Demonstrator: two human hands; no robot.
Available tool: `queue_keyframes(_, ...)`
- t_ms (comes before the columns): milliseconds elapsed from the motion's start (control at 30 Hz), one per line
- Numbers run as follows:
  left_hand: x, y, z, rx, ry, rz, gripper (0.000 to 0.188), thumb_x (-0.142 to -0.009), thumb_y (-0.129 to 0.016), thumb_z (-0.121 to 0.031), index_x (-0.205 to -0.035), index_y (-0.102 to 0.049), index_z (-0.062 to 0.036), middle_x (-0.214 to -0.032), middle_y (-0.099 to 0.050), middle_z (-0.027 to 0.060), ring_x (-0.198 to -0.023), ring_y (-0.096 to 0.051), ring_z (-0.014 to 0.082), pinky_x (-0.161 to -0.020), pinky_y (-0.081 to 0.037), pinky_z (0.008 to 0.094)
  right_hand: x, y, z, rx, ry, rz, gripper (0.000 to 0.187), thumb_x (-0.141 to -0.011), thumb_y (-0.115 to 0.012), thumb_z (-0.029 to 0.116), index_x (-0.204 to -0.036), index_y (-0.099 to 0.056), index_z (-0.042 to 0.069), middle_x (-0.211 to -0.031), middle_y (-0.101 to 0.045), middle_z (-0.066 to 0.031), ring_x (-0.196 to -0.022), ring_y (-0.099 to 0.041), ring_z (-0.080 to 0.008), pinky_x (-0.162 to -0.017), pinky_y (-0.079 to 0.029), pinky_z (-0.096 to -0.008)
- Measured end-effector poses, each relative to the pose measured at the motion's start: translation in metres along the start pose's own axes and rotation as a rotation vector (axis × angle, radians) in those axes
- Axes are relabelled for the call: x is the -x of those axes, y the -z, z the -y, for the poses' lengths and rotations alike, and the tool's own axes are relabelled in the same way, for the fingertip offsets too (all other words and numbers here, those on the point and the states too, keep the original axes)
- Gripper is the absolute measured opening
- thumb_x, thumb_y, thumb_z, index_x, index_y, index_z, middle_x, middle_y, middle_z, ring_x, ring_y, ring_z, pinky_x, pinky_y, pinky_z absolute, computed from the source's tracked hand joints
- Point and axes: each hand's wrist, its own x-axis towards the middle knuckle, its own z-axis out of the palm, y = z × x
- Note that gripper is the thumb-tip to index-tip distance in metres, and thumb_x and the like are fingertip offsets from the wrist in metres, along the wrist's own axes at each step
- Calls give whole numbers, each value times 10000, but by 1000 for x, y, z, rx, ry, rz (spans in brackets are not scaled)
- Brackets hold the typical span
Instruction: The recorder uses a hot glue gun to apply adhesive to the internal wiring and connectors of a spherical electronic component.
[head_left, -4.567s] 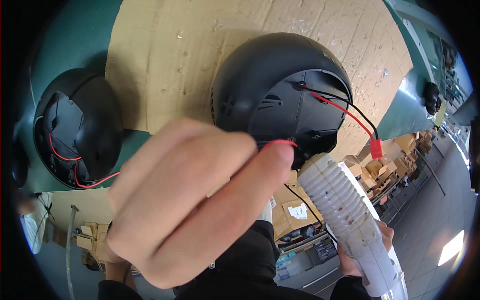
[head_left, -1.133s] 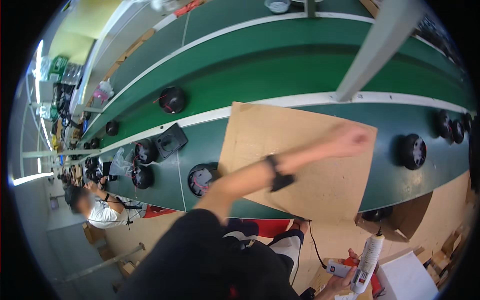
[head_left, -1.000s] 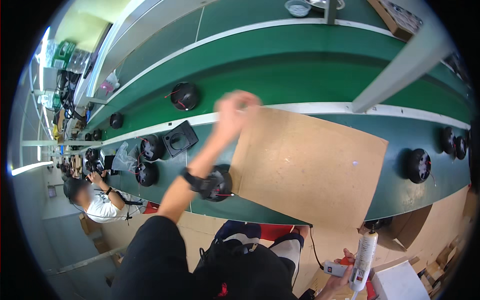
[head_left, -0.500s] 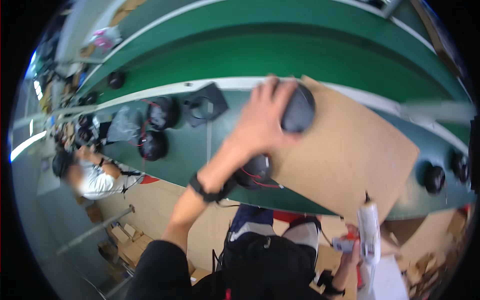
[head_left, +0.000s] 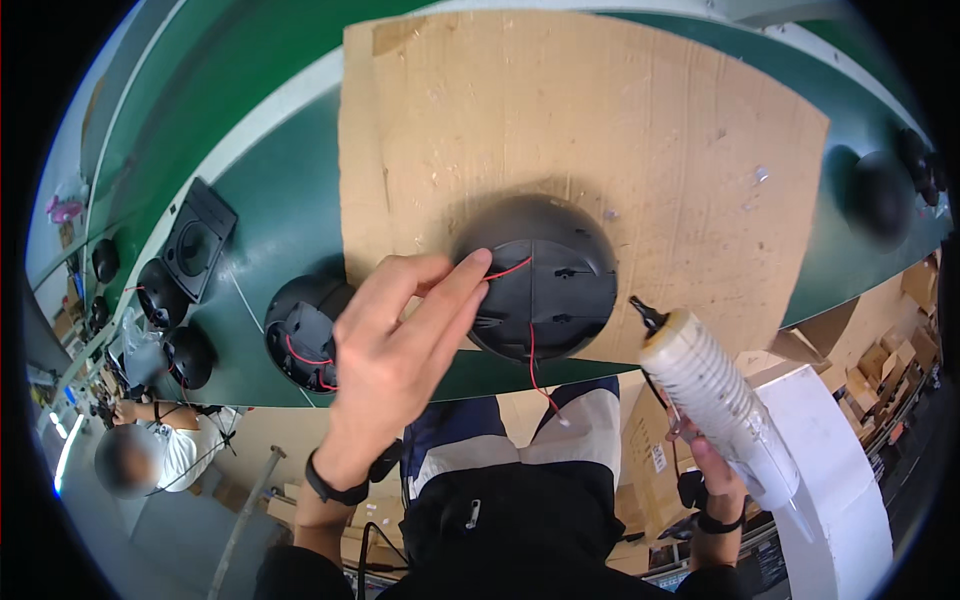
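On the near edge of a cardboard sheet [head_left: 420, 150] rests a black round speaker-like housing [head_left: 570, 300], its flat recessed face turned up. Two thin red wires come out of it; one [head_left: 532, 345] hangs down past the bench edge. My left hand [head_left: 385, 345] reaches over the housing's left side, fingertips closed on the other red wire [head_left: 512, 268]. In my right hand [head_left: 715, 465] is a glue gun [head_left: 725, 400] with a pale, wrapped cartridge. Its black nozzle [head_left: 648, 312] points up-left, just right of the housing and apart from it. The cartridge partly hides my right fingers.
Another black housing with red wires [head_left: 305, 335] sits left of my hand; several more stand along the green bench [head_left: 290, 190]. A square black frame [head_left: 195, 245] lies farther left. Black round parts [head_left: 880, 195] stand at right. A person [head_left: 185, 460] works at far left; cartons [head_left: 870, 370] are below right.
My left hand has let go of the housing, now face up on the cardboard, and pinches its wire. The glue gun has come up nearer the housing. My view has shifted.
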Motion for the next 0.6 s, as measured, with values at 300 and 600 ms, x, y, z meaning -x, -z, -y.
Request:
queue_keyframes(300, -60, -5, 13, 127, -218, 149, 143, -767, -766, 9, -908, -741, 12, -975, -726, 108, -828, -699, 231, -721, -536, 280, -54, -46, 47, 555, 302, 123, 206, -777, -783, 39, -944, -681, -27, -989, -721, -164, -962, -726, -318, -821, -586, -367)
queue_keyframes(600, -48, -15, 22, 429, 75, 154, 119, -817, -759, -5, -935, -777, -7, -945, -773, 113, -850, -736, 180, -773, -560, 261, -46, -68, 34, 711, 467, 11, 229, -754, -778, 46, -947, -680, -28, -992, -718, -192, -915, -733, -317, -781, -586, -349)
